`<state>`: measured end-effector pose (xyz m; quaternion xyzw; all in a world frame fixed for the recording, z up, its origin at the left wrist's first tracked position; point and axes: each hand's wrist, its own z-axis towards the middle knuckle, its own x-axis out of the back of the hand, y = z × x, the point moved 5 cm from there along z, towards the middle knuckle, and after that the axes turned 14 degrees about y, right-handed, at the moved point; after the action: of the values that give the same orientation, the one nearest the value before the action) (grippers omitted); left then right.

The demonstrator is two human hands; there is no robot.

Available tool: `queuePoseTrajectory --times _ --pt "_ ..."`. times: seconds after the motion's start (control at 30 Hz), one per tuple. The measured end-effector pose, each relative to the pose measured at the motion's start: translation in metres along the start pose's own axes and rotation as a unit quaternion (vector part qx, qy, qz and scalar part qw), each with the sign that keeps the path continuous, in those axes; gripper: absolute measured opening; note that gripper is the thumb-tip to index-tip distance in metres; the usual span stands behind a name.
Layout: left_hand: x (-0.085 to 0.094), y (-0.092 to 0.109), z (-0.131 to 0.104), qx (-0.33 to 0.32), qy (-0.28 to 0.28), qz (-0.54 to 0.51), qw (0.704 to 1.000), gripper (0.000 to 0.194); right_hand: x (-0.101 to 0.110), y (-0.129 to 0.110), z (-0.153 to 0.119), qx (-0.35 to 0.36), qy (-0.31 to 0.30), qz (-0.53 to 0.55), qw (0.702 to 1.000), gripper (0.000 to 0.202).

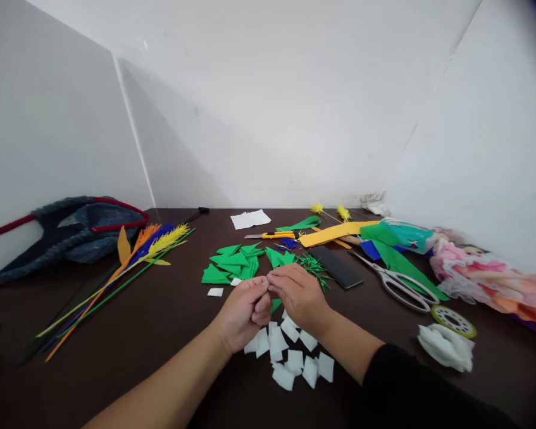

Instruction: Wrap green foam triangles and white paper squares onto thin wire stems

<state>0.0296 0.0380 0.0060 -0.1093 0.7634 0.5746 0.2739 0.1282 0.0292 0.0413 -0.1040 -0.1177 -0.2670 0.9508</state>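
Note:
My left hand (pixel 249 310) and my right hand (pixel 300 295) meet above the middle of the dark table, fingertips pinched together. Whatever they pinch is hidden or too small to make out. Just below them lie several small white paper or tissue squares (pixel 295 360). Beyond the hands is a pile of cut green pieces (pixel 232 262), pointed in shape, with a few more green ones (pixel 280 257) to the right. Beside my right hand sits a bunch of thin green strips (pixel 315 268). One white square (pixel 215 292) lies apart, left of my left hand.
At the back are a yellow utility knife (pixel 277 235) with its blade out and a white sheet (pixel 250 218). On the right lie a black slab (pixel 337 267), scissors (pixel 402 286), a tape roll (pixel 454 320) and dolls (pixel 486 268). Coloured artificial stems (pixel 116 280) lie left, near a denim bag (pixel 80 232).

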Motion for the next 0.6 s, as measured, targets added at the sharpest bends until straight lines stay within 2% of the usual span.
queuePoseTrajectory --times 0.13,0.23,0.3,0.37,0.47,0.53,0.6 --pt "-0.001 0.005 0.0 -0.038 -0.019 0.062 0.997 0.018 0.005 0.009 0.004 -0.053 -0.008 -0.038 0.998 0.02" --pt "0.01 0.015 0.006 -0.128 0.032 0.196 0.972 0.02 0.01 0.024 0.005 -0.137 -0.016 -0.064 0.988 0.025" --pt "0.023 0.024 0.013 -0.197 0.102 0.322 0.92 0.019 0.013 0.033 0.005 -0.193 -0.024 -0.065 0.979 0.027" --pt "0.034 0.029 0.019 -0.255 0.145 0.465 0.835 0.017 0.017 0.038 0.006 -0.233 -0.024 -0.052 0.971 0.028" --pt "0.038 0.024 0.027 -0.304 0.114 0.62 0.714 0.014 0.023 0.042 0.009 -0.278 -0.008 -0.033 0.96 0.034" --pt "0.037 0.018 0.029 -0.313 0.086 0.672 0.665 0.015 0.026 0.046 0.009 -0.315 0.017 -0.015 0.949 0.039" --pt "0.035 0.013 0.03 -0.311 0.067 0.706 0.633 0.018 0.025 0.053 0.006 -0.367 0.05 0.03 0.928 0.041"
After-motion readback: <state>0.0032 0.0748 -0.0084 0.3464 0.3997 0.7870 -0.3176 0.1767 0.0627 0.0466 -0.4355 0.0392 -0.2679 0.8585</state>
